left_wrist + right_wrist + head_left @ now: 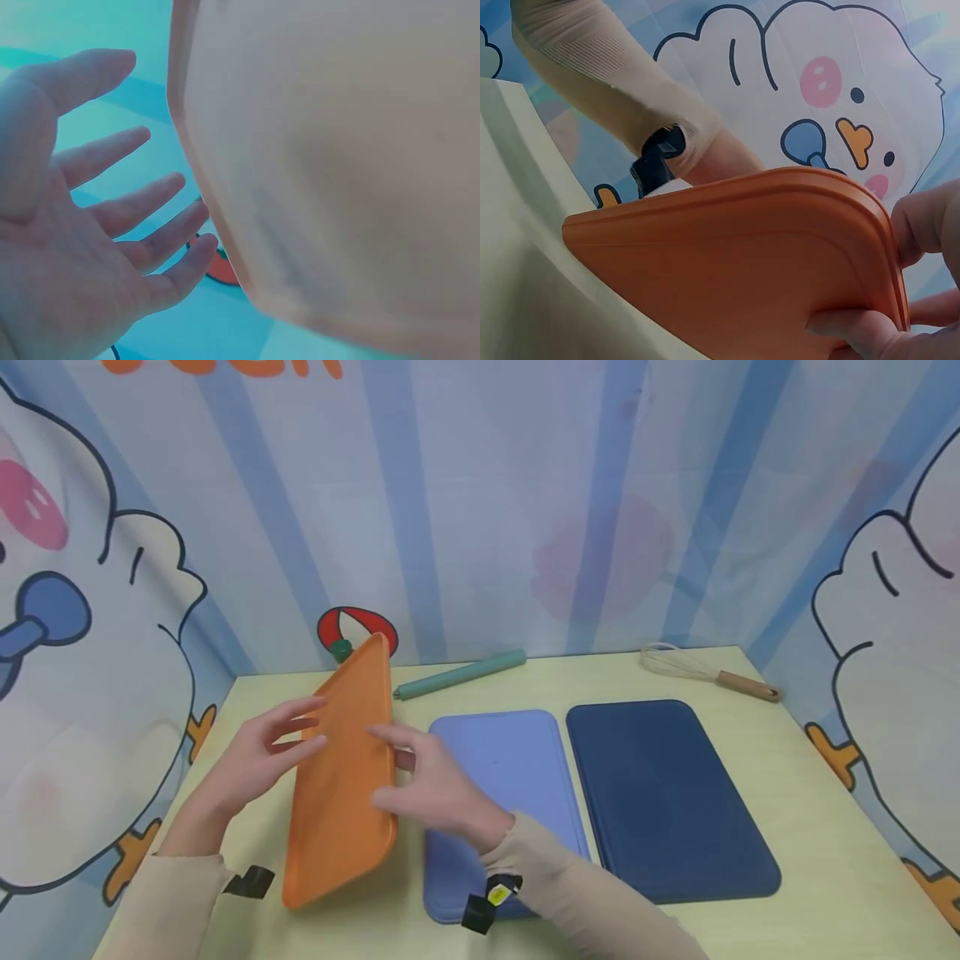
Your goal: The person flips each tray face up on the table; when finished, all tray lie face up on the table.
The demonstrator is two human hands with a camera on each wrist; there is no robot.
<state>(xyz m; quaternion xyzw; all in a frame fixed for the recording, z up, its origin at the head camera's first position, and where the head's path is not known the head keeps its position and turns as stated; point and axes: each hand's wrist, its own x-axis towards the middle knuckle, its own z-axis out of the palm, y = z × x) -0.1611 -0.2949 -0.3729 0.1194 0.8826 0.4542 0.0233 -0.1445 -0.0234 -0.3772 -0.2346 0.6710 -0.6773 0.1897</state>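
My right hand (pixel 438 777) grips the orange tray (pixel 345 802) by its right edge, digits lying to either side of the raised rim (pixel 859 196). My left hand (pixel 258 760) is wide, fingers spread beside the tray's opposite edge; I cannot tell whether a fingertip touches it. The tray stands tilted steeply at the left of the tabletop (pixel 795 810), its right side higher; whether its lower edge rests on the surface, I cannot tell.

It looks like thin moulded plastic, so I expect it to be light and stiff, a little slippery on the flat, and unlikely to break. The rim seems the surest hold, best taken midway along both long sides so it doesn't twist or swing from one edge.

Right of it lie a lavender tray (pixel 495 743) and a navy tray (pixel 667 802); behind, a green roller (pixel 461 675) and a whisk (pixel 742 685).
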